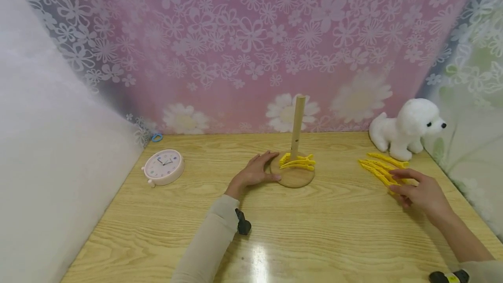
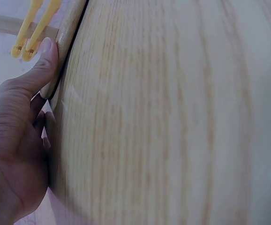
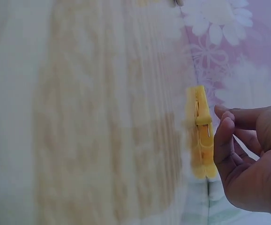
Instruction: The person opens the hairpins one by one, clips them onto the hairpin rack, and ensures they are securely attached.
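Nearest, two pale sleeves (image 1: 208,235) reach in over the worktop (image 1: 314,230), a black device (image 1: 243,224) at each wrist. The right hand (image 1: 426,193) is at a loose bunch of yellow pegs (image 1: 378,170) on the right of the worktop, thumb and fingers bent about them; whether it pinches one or only touches it, I cannot tell. With the pegs lying so close together, a neighbour could catch and be dragged along or knocked aside. The left hand (image 1: 255,171), well apart from the right, grips the rim of a round wooden base (image 1: 296,180). Should that grip slacken, a knock on the tall post (image 1: 298,121) could rock or slide the base. Other pegs (image 1: 300,165) sit low at the post's foot; whether they clasp it or just lie against it is unclear, and if they are loose, a tilt might shift them. An alarm clock (image 1: 164,167) lies face up on the left. Farther back, a white toy dog (image 1: 401,128) stands just behind the loose bunch, where a careless sweep might bump it; a small blue ring (image 1: 156,137) lies by the floral curtain (image 1: 235,34).
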Demonstrator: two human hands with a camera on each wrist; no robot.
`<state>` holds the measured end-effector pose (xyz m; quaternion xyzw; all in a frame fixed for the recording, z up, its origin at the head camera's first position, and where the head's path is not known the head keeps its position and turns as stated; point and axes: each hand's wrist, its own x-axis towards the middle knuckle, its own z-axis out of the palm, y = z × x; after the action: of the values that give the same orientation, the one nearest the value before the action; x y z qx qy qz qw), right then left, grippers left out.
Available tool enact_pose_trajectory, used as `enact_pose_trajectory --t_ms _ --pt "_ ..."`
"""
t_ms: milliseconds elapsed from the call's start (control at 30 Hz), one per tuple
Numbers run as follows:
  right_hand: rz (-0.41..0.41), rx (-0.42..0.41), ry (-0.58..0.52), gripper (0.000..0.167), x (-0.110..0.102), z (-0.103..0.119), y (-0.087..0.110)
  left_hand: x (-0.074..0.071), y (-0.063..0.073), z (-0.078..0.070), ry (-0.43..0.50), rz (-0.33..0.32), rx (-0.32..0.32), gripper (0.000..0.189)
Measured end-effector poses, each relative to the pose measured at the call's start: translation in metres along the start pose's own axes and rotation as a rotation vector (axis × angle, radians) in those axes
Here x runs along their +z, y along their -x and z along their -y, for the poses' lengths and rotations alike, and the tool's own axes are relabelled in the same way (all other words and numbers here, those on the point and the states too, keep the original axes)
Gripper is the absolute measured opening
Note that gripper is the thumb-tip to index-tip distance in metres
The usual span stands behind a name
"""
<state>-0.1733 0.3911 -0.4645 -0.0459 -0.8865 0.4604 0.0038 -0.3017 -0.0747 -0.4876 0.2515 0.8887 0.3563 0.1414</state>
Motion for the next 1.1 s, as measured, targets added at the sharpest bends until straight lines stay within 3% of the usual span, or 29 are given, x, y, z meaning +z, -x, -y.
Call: enact_pose_trajectory --t_ms 433,933,1100 --pt "0.056 0.026 0.074 0.055 -0.005 0.000 0.003 0.001 -0.001 0.001 0.000 -0.002 0.030 0.088" --pt "0.137 -0.027 0.024 0.058 0.010 0.005 -0.002 0.000 0.001 -0.001 0.008 -0.002 0.030 0.088" --pt "0.145 -0.053 0.172 0.062 0.009 0.003 -0.003 -0.001 0.001 0.001 0.005 -0.005 0.035 0.088"
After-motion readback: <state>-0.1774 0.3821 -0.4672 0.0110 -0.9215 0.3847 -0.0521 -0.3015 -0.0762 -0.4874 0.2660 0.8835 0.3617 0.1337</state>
